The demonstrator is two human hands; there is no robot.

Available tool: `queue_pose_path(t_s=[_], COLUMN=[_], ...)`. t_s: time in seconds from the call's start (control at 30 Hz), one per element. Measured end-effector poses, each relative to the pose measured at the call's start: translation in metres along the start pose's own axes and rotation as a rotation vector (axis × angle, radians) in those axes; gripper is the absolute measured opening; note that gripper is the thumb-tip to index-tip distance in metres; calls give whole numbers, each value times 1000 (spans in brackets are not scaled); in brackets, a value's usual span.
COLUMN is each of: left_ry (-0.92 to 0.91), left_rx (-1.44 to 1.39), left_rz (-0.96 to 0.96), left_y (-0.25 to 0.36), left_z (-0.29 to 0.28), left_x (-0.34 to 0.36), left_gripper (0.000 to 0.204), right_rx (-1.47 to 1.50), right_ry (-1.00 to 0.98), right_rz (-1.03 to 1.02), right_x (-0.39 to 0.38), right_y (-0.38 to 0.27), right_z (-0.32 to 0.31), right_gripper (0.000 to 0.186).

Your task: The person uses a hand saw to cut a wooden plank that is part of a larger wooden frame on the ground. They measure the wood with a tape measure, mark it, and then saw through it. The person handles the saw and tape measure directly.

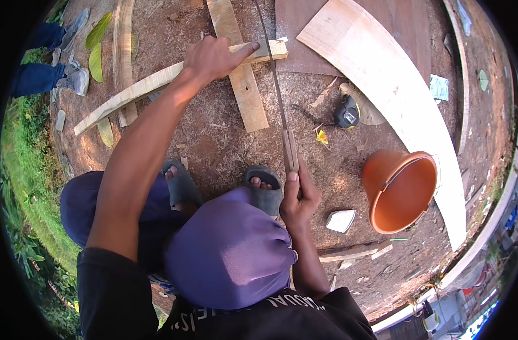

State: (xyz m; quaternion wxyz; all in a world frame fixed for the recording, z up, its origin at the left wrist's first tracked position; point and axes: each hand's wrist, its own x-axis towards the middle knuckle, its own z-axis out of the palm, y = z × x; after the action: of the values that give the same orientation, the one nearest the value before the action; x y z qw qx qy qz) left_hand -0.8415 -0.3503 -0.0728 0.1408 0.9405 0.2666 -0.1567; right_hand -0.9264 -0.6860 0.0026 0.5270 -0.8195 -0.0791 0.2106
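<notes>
My left hand (pixel 212 59) grips a narrow, slightly curved wooden strip (pixel 131 95), its thumb stretched along the top near the strip's right end. Under that end a flat plank (pixel 251 105) lies crosswise on the ground. In my right hand (pixel 301 198), fingers closed, is the wooden handle of a handsaw (pixel 277 85). Its long thin blade, seen edge-on, points away from me and passes across the strip just right of my left thumb. Whether the teeth have cut into the wood cannot be made out.
At the right stands an orange bucket (pixel 374 198); a black tape measure (pixel 347 111) lies beyond it. A big curved pale board (pixel 403 79) rests partly over a brown sheet (pixel 293 34). Another person's shoes (pixel 76 78) are at far left. A white block (pixel 341 220) sits near the bucket.
</notes>
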Motion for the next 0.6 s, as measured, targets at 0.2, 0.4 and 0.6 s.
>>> queue_pose_path(t_s=[0.2,0.4,0.6], left_ry=[-30,-17,6], left_rx=[6,-35,-21], left_rz=[10,-1,28], left_y=[10,5,9], left_z=[-8,-7,1], left_x=[-5,-2,-4], left_gripper=[89,88,89], right_rx=[37,-60,-46], right_ry=[78,7,19], right_rz=[-38,-9,69], right_x=[6,-1,-11], right_y=[3,6,-19], right_z=[5,4,-11], right_gripper=[39,39,39])
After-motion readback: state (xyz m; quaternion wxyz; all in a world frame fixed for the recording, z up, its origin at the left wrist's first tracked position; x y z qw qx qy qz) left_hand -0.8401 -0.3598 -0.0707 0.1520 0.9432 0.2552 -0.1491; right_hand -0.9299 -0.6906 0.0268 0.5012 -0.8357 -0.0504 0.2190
